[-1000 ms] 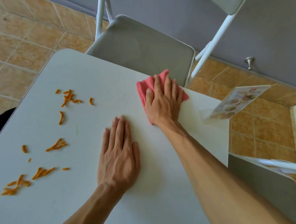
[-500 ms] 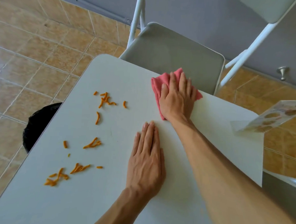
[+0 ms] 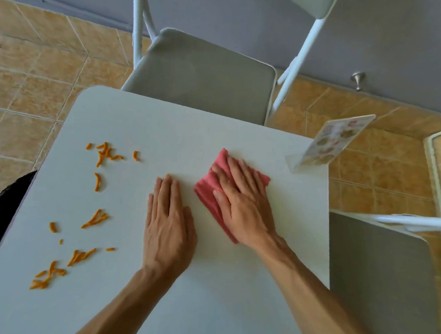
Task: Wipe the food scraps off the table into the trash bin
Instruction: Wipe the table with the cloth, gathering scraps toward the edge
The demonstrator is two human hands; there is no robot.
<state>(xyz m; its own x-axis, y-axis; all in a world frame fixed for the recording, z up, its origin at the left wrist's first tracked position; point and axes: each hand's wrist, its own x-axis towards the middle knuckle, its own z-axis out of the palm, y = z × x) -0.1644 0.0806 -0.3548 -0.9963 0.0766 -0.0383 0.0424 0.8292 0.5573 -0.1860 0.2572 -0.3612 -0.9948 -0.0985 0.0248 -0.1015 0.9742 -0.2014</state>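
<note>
Several orange food scraps lie scattered along the left side of the white table. A folded pink cloth lies near the table's middle, pressed flat under my right hand. My left hand rests palm down on the table just left of the cloth, fingers together, holding nothing. A black trash bin shows partly below the table's left edge, mostly hidden by the tabletop.
A grey folding chair stands at the far side. A second chair is at the right. A clear menu stand sits at the table's far right corner. Tiled floor surrounds the table.
My right hand has slid the pink cloth from the table's far edge back toward the middle, closer to my left hand. The camera view shifted.
</note>
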